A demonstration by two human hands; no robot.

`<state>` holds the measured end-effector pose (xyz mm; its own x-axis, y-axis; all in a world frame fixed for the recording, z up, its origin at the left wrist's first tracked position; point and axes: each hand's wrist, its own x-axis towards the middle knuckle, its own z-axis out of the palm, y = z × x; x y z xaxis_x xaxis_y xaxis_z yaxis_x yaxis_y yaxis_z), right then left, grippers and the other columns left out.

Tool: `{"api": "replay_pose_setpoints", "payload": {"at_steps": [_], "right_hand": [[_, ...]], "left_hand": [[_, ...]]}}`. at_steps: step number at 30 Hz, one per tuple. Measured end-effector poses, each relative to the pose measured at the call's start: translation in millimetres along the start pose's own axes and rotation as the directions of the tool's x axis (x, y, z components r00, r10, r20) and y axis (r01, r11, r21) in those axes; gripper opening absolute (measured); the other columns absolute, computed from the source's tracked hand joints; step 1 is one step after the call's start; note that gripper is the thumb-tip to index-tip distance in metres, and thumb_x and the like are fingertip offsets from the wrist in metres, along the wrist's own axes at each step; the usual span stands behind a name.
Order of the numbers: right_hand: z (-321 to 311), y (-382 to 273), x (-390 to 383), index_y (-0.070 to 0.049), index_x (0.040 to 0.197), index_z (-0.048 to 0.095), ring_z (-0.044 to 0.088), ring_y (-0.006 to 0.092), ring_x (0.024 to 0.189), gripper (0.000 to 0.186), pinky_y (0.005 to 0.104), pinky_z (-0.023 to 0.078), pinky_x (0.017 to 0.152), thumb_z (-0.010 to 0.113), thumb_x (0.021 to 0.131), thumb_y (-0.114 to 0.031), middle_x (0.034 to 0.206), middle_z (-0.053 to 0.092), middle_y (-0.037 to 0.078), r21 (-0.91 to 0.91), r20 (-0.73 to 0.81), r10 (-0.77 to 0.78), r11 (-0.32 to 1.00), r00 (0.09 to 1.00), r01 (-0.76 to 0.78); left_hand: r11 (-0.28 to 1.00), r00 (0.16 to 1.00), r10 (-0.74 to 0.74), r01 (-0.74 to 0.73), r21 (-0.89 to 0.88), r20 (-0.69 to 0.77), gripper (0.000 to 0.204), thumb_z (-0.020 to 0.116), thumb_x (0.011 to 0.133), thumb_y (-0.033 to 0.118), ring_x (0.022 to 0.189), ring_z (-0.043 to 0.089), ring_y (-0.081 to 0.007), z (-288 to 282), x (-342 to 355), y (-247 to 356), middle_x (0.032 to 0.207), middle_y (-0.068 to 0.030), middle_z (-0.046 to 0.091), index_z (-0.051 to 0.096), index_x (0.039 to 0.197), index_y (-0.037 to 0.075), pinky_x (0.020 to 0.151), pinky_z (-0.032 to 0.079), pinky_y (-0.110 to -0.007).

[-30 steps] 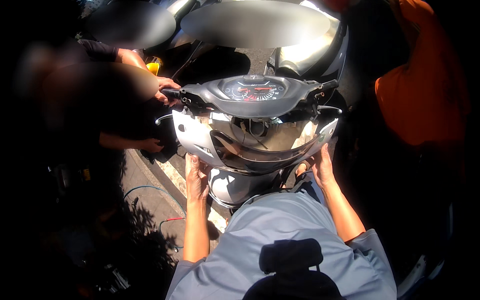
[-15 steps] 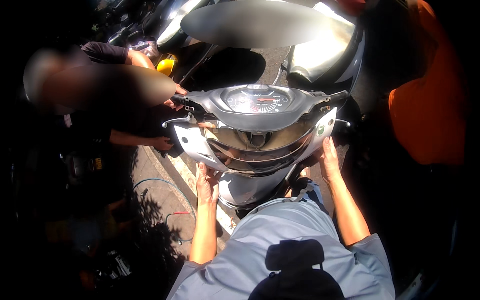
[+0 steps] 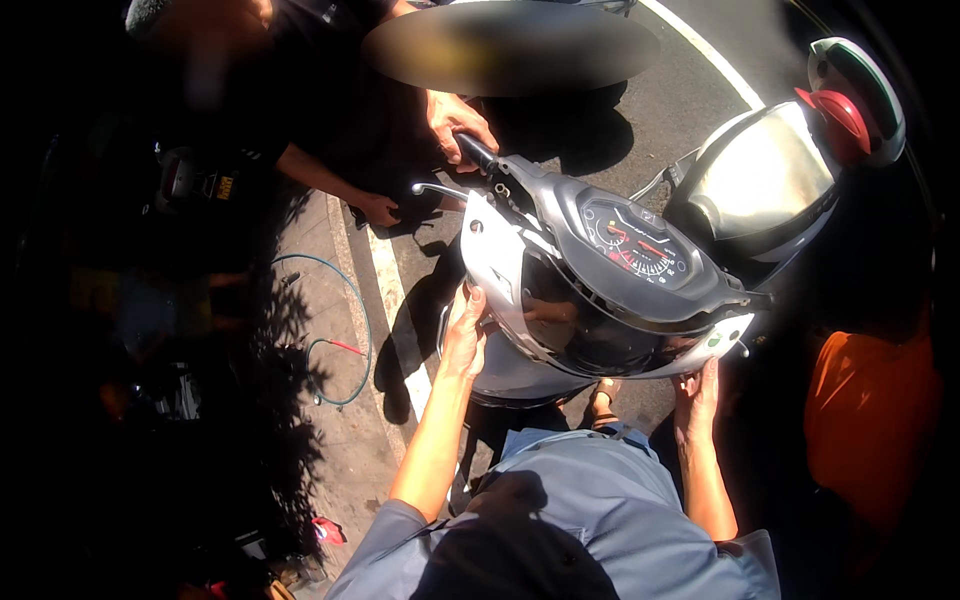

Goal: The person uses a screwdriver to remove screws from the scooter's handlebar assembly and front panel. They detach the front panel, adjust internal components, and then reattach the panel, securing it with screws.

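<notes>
Between my hands is a scooter's front handlebar cover [image 3: 498, 265], white at both ends with a dark glossy middle. My left hand [image 3: 466, 330] grips its left end from below, thumb on the outer face. My right hand [image 3: 697, 400] holds up the right end, partly in shade. The cover lies against the near side of the grey instrument housing [image 3: 560, 205], with its round speedometer [image 3: 640, 245]; whether it is fastened I cannot tell. A brake lever [image 3: 440, 188] juts past the cover's left end. Another person's hand [image 3: 460, 118] is around the black handlebar grip [image 3: 476, 152].
Lower down, the co-worker's other hand [image 3: 380, 208] hangs near the scooter. A parked scooter's sunlit seat [image 3: 765, 170] stands at the right, with a red item [image 3: 838, 122] behind it. An orange garment [image 3: 870, 420] is at far right. A thin blue-green hose [image 3: 368, 330] loops over the pavement.
The handlebar and cover now slant, left end farther away and right end nearer. The cover sits closer against the instrument housing. My hands have stayed on its ends; the whole view has turned.
</notes>
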<state>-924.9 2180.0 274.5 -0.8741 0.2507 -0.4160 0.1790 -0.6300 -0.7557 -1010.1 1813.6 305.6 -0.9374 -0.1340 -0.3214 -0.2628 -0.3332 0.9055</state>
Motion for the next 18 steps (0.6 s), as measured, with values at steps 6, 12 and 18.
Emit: {"api": "replay_pose_setpoints", "payload": {"at_steps": [6,12,18], "right_hand": [[1,-4,1,-0.011,0.135,0.051,0.059,0.0165,0.110,0.054,0.0370,0.046,0.098,0.054,0.102,-0.053,0.117,0.061,0.003,-0.100,-0.006,0.000,0.995,1.000,-0.001],[15,-9,-3,-0.011,0.128,0.056,0.063,0.0166,0.098,0.057,0.0359,0.051,0.088,0.052,0.099,-0.060,0.105,0.064,0.003,-0.184,-0.140,0.048,0.980,0.989,-0.073],[20,-9,-1,-0.011,0.127,0.057,0.063,0.0173,0.093,0.061,0.0366,0.053,0.085,0.051,0.098,-0.064,0.102,0.065,0.004,-0.210,-0.187,0.004,0.977,0.982,-0.044]], "left_hand": [[1.000,1.000,0.018,-0.018,0.008,0.010,0.083,0.070,0.090,0.055,0.119,0.054,-0.0195,17,13,22,0.134,-0.0085,0.054,0.038,0.150,0.008,0.094,0.048,-0.037],[0.999,0.993,0.032,-0.033,0.003,0.111,0.094,0.079,0.085,0.051,0.126,0.050,-0.0243,8,33,26,0.136,-0.0148,0.052,0.033,0.152,0.003,0.106,0.041,-0.039],[0.976,0.980,0.071,-0.107,0.189,0.187,0.093,0.080,0.083,0.054,0.109,0.056,-0.0185,11,54,49,0.123,-0.0113,0.054,0.039,0.148,0.002,0.096,0.047,-0.034]]}}
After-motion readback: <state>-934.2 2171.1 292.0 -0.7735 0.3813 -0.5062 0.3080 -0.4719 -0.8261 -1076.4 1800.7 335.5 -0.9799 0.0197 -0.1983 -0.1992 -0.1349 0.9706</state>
